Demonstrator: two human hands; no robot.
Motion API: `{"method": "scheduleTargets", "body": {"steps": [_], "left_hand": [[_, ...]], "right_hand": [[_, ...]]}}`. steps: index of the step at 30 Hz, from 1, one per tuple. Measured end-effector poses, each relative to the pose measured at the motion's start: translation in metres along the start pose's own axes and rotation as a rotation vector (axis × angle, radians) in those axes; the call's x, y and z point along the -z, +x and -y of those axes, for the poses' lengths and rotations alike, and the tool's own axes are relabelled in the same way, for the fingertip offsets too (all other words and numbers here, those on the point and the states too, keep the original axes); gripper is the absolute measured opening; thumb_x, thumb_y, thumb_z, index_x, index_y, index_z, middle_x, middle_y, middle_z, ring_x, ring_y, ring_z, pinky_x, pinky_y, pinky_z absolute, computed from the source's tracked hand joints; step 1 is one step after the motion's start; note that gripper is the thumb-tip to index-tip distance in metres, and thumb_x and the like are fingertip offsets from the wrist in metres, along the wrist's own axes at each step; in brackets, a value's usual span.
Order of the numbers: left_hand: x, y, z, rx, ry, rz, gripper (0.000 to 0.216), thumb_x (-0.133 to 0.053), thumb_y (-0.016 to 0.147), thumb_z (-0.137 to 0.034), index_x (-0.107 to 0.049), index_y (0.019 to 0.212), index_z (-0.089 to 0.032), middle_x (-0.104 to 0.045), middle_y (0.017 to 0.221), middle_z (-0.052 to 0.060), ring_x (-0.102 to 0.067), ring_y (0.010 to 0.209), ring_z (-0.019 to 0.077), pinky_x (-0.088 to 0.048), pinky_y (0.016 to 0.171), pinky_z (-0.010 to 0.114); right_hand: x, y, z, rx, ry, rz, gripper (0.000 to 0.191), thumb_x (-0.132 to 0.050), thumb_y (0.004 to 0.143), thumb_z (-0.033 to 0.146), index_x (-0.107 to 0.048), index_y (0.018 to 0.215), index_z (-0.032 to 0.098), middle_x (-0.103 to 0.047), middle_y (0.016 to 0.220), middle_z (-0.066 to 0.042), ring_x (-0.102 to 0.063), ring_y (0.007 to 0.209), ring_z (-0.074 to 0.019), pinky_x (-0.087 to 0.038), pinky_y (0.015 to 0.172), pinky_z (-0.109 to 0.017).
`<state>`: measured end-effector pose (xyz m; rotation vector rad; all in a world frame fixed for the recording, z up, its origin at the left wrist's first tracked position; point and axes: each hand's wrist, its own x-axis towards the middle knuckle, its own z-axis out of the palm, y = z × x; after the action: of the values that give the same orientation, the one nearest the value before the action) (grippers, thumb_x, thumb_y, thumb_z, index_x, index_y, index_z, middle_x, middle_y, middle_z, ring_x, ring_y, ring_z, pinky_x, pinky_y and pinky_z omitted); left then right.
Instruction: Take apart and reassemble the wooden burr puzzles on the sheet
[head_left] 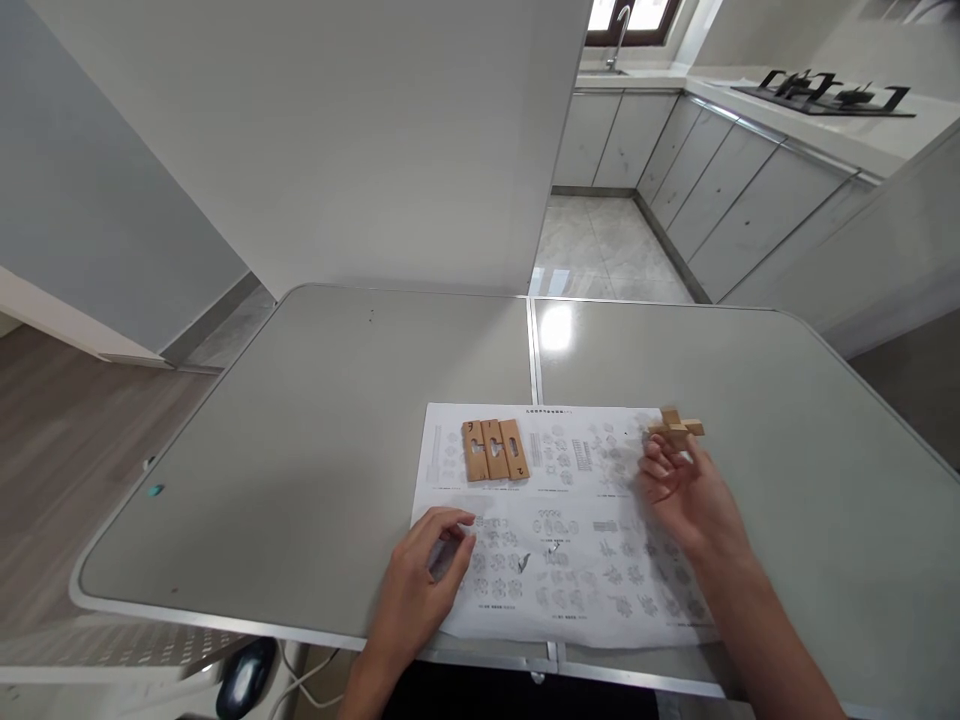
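Note:
My right hand (686,490) is at the right edge of a printed sheet, palm turned up and fingers curled. Its thumb and fingertips grip a small cross-shaped wooden block puzzle (675,428). My left hand (429,570) rests over the sheet's lower left part, thumb and fingers bent and apart, with nothing between them. Three flat wooden pieces with cut-out slots (496,450) lie side by side at the sheet's upper left, marked with handwritten numbers. The white instruction sheet (577,625) carries rows of small diagrams.
The grey folding table (300,440) has a metal seam down its middle. Two small silvery scraps (523,563) lie on the sheet. A teal bit (155,490) sits near the table's left edge. A dark computer mouse (247,677) is below the front edge, beside white cables.

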<state>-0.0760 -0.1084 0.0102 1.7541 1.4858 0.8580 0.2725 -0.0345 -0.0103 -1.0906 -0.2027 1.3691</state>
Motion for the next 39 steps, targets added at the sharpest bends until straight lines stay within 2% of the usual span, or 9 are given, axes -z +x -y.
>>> {"method": "scheduleTargets", "body": {"steps": [3,8,12,15,22,27,30,32,39], "left_hand": [[0.001,0.0,-0.002,-0.008,0.015,0.007,0.017,-0.059,0.105,-0.033,-0.071,0.112,-0.024,-0.076,0.106,0.005,-0.073,0.095,0.0206,-0.061,0.087,0.034],[-0.001,0.006,-0.006,-0.04,0.064,0.045,0.016,-0.058,0.106,-0.032,-0.069,0.115,-0.025,-0.074,0.106,0.004,-0.072,0.094,0.0202,-0.06,0.088,0.035],[-0.006,0.021,-0.009,-0.139,0.155,0.014,0.017,-0.056,0.106,-0.026,-0.065,0.12,-0.025,-0.071,0.113,0.006,-0.069,0.101,0.0218,-0.059,0.092,0.038],[-0.012,0.037,-0.008,-0.193,0.252,-0.029,0.025,-0.058,0.105,-0.023,-0.063,0.129,-0.025,-0.065,0.123,0.009,-0.064,0.117,0.0261,-0.056,0.102,0.044],[-0.022,0.066,-0.002,-0.166,0.412,-0.037,0.047,-0.069,0.098,-0.03,-0.056,0.143,-0.026,-0.055,0.127,0.012,-0.059,0.117,0.0303,-0.055,0.1,0.05],[-0.015,0.084,0.005,-0.175,0.505,-0.047,0.07,-0.082,0.089,-0.039,-0.05,0.15,-0.027,-0.047,0.147,0.015,-0.051,0.131,0.0361,-0.047,0.111,0.057],[-0.009,0.087,0.011,-0.192,0.568,0.015,0.06,-0.079,0.092,-0.043,-0.056,0.144,-0.025,-0.049,0.151,0.016,-0.046,0.14,0.0397,-0.044,0.114,0.06],[-0.004,0.085,0.015,-0.214,0.573,0.037,0.051,-0.074,0.096,-0.04,-0.058,0.142,-0.025,-0.052,0.149,0.016,-0.047,0.141,0.0381,-0.044,0.114,0.058],[0.006,0.072,0.01,-0.221,0.583,0.035,0.029,-0.07,0.095,-0.028,-0.065,0.123,-0.024,-0.057,0.143,0.014,-0.055,0.134,0.0341,-0.049,0.111,0.054]], "right_hand": [[-0.019,-0.02,-0.016,0.064,-0.333,0.097,0.031,-0.082,0.088,0.05,-0.069,0.089,0.022,-0.066,0.085,-0.001,-0.052,0.059,-0.0108,-0.045,0.047,-0.023],[-0.049,-0.049,-0.042,0.293,-1.031,0.418,0.037,-0.067,0.099,0.058,-0.071,0.109,0.023,-0.073,0.103,-0.009,-0.068,0.08,-0.022,-0.053,0.064,-0.032],[-0.065,-0.057,-0.067,0.554,-1.344,0.47,0.032,-0.054,0.106,0.043,-0.063,0.133,0.027,-0.068,0.121,-0.01,-0.068,0.074,-0.0213,-0.056,0.068,-0.039],[-0.073,-0.056,-0.08,0.621,-1.515,0.47,0.041,-0.054,0.106,0.037,-0.055,0.146,0.029,-0.065,0.125,-0.012,-0.068,0.072,-0.0218,-0.054,0.061,-0.037],[-0.077,-0.051,-0.084,0.661,-1.659,0.442,0.025,-0.057,0.105,0.035,-0.059,0.129,0.027,-0.062,0.121,-0.011,-0.068,0.077,-0.0226,-0.043,0.053,-0.029],[-0.071,-0.058,-0.078,0.628,-1.657,0.42,0.014,-0.062,0.102,0.03,-0.058,0.115,0.027,-0.06,0.12,-0.009,-0.063,0.065,-0.0163,-0.038,0.051,-0.027],[-0.065,-0.064,-0.076,0.612,-1.674,0.384,0.01,-0.061,0.101,0.028,-0.056,0.109,0.025,-0.06,0.119,-0.008,-0.062,0.062,-0.0153,-0.038,0.05,-0.027],[-0.06,-0.068,-0.074,0.609,-1.675,0.356,0.007,-0.059,0.101,0.028,-0.055,0.107,0.025,-0.062,0.116,-0.007,-0.064,0.065,-0.0169,-0.04,0.05,-0.027],[-0.041,-0.074,-0.069,0.597,-1.639,0.288,0.02,-0.051,0.101,0.029,-0.054,0.12,0.024,-0.072,0.11,-0.008,-0.071,0.079,-0.0245,-0.049,0.058,-0.032]]}}
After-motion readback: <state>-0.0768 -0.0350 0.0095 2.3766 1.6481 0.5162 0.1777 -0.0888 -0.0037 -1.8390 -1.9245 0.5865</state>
